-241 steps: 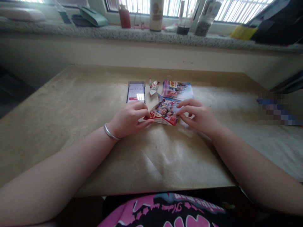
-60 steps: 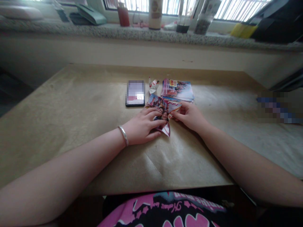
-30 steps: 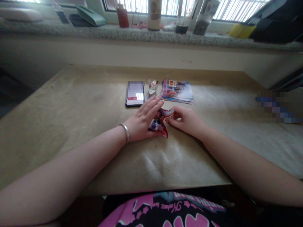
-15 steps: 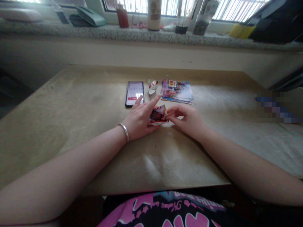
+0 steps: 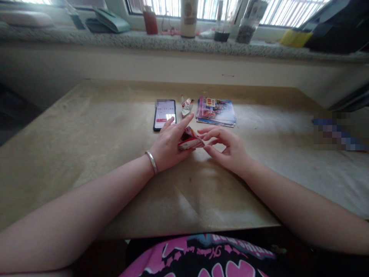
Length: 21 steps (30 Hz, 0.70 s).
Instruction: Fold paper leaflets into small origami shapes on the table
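Observation:
A folded piece of colourful printed paper [image 5: 191, 144] is held by my left hand [image 5: 171, 142], its thumb below and its index finger stretched out past the paper. Part of the paper is hidden behind that hand. Close to the paper's right tip is my right hand [image 5: 227, 148], thumb and fingers apart; whether the thumb touches the tip I cannot tell. Just beyond my hands stands a small folded paper shape [image 5: 186, 107], white and red. To its right lies a stack of glossy printed sheets [image 5: 220, 111].
A phone [image 5: 165, 111] showing a running timer lies by my left fingertips. The table [image 5: 86, 154] meets a wall below a stone windowsill [image 5: 161, 40]. On the sill stand a red pump bottle [image 5: 150, 21] and other containers. A blurred-out item [image 5: 340, 132] lies at the right.
My right fingers have opened and shifted slightly off the paper's right side. The paper has tipped, so its folded edge shows more. My left hand keeps its hold.

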### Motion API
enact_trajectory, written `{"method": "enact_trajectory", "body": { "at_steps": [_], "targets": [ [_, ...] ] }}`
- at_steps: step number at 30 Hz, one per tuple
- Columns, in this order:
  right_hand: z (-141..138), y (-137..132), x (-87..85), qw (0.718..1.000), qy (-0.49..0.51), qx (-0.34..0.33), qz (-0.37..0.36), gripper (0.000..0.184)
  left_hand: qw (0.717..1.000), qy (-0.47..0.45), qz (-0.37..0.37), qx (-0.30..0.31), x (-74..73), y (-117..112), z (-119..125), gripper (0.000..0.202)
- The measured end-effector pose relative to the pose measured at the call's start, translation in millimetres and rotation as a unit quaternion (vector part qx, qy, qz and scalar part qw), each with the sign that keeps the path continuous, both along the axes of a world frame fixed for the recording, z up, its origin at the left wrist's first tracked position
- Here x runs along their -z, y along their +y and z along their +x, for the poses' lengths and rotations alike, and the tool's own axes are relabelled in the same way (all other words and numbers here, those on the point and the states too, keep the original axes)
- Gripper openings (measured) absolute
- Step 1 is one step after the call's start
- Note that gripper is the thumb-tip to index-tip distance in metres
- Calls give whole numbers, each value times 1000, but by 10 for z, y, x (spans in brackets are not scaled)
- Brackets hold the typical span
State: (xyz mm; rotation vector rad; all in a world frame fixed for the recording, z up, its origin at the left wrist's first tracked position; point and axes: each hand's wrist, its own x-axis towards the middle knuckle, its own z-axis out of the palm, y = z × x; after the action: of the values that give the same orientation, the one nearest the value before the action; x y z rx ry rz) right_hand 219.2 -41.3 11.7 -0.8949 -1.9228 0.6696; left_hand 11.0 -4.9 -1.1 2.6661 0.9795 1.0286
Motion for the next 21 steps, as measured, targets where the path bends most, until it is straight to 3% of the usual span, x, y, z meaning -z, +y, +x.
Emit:
{"method": "enact_trajectory", "body": {
  "at_steps": [7, 14, 21],
  "targets": [
    [0, 46, 40, 998, -34, 17, 46, 2, 1000, -6, 9, 27, 32, 23, -4, 79],
    [-38, 53, 68, 992, -50, 74, 90, 5, 997, -13, 30, 65, 28, 12, 5, 74],
    [-47, 46, 64, 980, -90, 116, 138, 7, 996, -55, 50, 54, -32, -20, 47, 52]
  ]
}}
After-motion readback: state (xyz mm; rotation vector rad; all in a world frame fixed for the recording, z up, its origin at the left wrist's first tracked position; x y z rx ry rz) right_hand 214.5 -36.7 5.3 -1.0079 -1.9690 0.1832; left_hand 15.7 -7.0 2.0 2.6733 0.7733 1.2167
